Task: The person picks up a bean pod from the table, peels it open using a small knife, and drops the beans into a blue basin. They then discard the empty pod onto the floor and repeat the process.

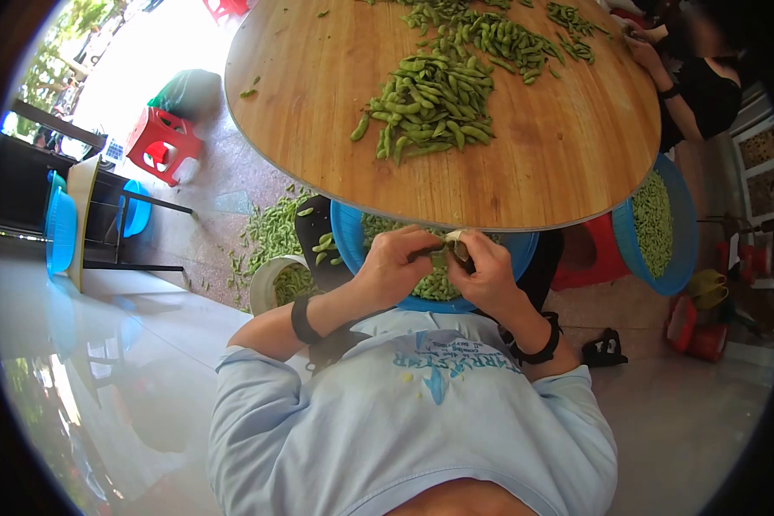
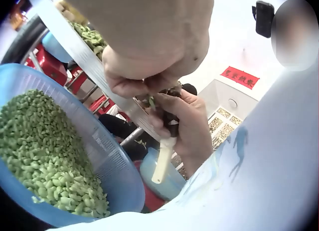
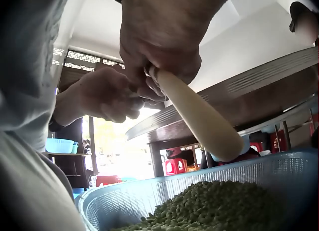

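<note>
Over the blue basket (image 1: 346, 241) in the lap, the two hands meet near the table edge. My left hand (image 1: 396, 262) pinches a small green pod (image 2: 151, 102), mostly covered by the fingers. In my right hand (image 1: 488, 268) is a tool with a smooth cream handle (image 3: 199, 118); the fingers curl round it, and its working end is hidden between the hands. Dark coverings show on some right fingers in the left wrist view. Shelled green beans (image 2: 62, 183) fill much of the basket below the hands.
Ahead is a round wooden table (image 1: 318, 129) with a heap of green pods (image 1: 434, 103). Empty-looking pods (image 1: 275, 228) litter the floor at left around a pale bucket (image 1: 264, 288). Another blue basket of beans (image 1: 654, 224) stands at right, near another person's arm (image 1: 679, 107).
</note>
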{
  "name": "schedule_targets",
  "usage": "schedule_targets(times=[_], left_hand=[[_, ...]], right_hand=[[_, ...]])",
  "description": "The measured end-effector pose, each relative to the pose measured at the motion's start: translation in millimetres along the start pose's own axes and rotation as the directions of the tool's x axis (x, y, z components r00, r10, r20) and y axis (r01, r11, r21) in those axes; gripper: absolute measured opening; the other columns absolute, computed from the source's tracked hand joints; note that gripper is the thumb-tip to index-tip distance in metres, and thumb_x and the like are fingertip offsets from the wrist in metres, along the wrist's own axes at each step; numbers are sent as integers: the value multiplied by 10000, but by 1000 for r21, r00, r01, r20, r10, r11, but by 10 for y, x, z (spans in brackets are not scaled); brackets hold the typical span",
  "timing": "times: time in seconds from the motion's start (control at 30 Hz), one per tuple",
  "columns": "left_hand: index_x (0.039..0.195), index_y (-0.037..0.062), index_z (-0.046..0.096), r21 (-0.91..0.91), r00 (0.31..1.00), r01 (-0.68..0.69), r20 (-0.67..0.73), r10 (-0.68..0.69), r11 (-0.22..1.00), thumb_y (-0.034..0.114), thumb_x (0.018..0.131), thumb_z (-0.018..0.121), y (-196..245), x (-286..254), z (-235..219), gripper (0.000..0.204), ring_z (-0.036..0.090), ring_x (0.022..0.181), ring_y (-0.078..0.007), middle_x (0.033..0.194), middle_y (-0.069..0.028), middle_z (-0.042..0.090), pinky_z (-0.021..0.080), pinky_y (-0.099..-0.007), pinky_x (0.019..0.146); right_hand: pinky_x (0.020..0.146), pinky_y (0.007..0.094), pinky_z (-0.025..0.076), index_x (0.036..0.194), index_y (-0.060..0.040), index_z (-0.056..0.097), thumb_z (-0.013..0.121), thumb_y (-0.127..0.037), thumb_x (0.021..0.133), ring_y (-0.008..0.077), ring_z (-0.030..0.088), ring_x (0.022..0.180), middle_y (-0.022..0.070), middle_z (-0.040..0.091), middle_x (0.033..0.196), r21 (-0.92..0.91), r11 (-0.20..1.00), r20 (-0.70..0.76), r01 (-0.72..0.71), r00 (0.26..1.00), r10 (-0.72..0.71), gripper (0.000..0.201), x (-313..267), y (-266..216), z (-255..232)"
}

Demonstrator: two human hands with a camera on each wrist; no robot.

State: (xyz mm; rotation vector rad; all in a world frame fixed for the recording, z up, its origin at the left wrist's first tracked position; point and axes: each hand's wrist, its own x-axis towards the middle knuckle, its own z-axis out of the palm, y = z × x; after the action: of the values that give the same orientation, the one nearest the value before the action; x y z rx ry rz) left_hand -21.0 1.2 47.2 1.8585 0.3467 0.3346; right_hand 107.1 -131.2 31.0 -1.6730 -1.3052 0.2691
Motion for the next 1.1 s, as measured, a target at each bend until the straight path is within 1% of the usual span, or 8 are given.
schedule_targets(times=[0.1,0.27,0.4,0.47,0.57,0.9,0.97,1.1], left_hand=[[951,-37,631,38,999,17,39,-18,999,-71,712,508,-6,-32,6,271,537,663,-158,760,-100,529,424,-284,587],[927,-21,638,192,997,-43,75,29,980,-26,725,523,84,-120,-289,232,570,668,-265,762,-120,556,447,-342,598],[794,64,603,911,982,82,-4,-189,405,76,746,586,211,-295,-863,52,597,834,-270,795,-108,569,475,-419,686],[852,45,597,966,999,27,-36,28,257,72,771,583,165,-301,-1031,87,594,833,-295,826,-122,570,478,-418,703],[890,20,611,742,971,-112,-60,233,661,61,792,600,236,18,-934,107,580,806,-355,835,-151,568,467,-434,697],[991,-2,615,727,966,84,-228,124,681,190,783,645,-320,979,-861,284,605,804,-378,851,-204,621,477,-428,704],[970,-2,612,653,965,61,-233,123,755,143,763,636,-374,939,-928,254,614,789,-357,855,-207,622,487,-397,705],[985,-17,598,547,944,19,-285,165,837,90,809,607,-229,753,-852,206,623,728,-269,795,-160,634,492,-343,667]], right_hand=[[545,334,468,944,9,531,647,44,713,267,579,612,132,542,751,-29,991,-38,134,990,-135,261,-3,41,23],[559,345,451,947,7,547,619,46,707,279,556,610,120,532,748,187,980,149,-74,988,46,254,4,62,-136],[551,344,444,940,4,553,613,20,735,284,543,593,113,526,720,98,994,105,46,993,-56,214,-67,161,-140],[551,346,442,947,3,555,597,-6,780,278,545,604,130,522,722,117,993,146,18,989,-35,173,-116,166,-130],[565,361,453,983,6,545,577,-18,811,291,557,644,167,537,779,105,993,241,-57,970,31,176,-78,146,-116],[636,309,458,1173,49,496,533,-93,904,227,568,677,133,560,829,266,963,87,-44,996,22,306,-18,83,-174],[558,261,437,1202,52,476,484,-96,943,133,536,611,80,552,796,411,846,310,-339,925,220,298,-4,50,-244],[467,207,383,1244,25,456,431,-133,980,65,461,521,36,521,724,673,596,337,-439,899,281,309,81,20,-182]])
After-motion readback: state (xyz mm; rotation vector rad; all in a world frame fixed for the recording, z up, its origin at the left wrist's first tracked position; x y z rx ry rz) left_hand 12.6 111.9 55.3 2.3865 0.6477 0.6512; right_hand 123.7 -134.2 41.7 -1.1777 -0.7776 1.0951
